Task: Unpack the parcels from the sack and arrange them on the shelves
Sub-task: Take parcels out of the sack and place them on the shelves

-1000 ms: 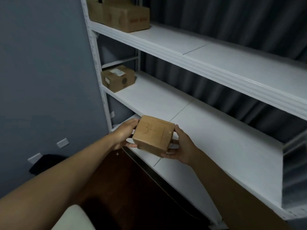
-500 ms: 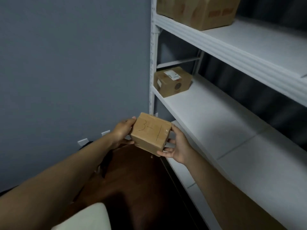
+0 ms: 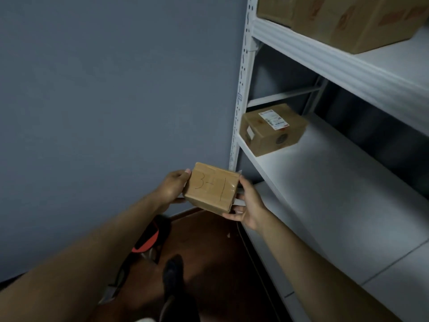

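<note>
White shelf holds one box; left hand and right hand grip parcel.

The large brown cardboard boxes on the white metal top shelf are cut off by the upper edge (their red print unreadable); the black-and-orange object on the floor is partly hidden behind the left forearm.

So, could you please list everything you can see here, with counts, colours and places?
Small parcel: one, brown, marked 3-1, held in front of the shelving.
Labelled parcel: one, brown, left end of middle shelf.
Large cartons: at least two, brown, top shelf.
Shelving upright: one, white, by the grey wall.
Floor: dark brown.
Bag-like thing: black and orange, on the floor.
Left hand, right hand: holding the small parcel's sides.
</note>
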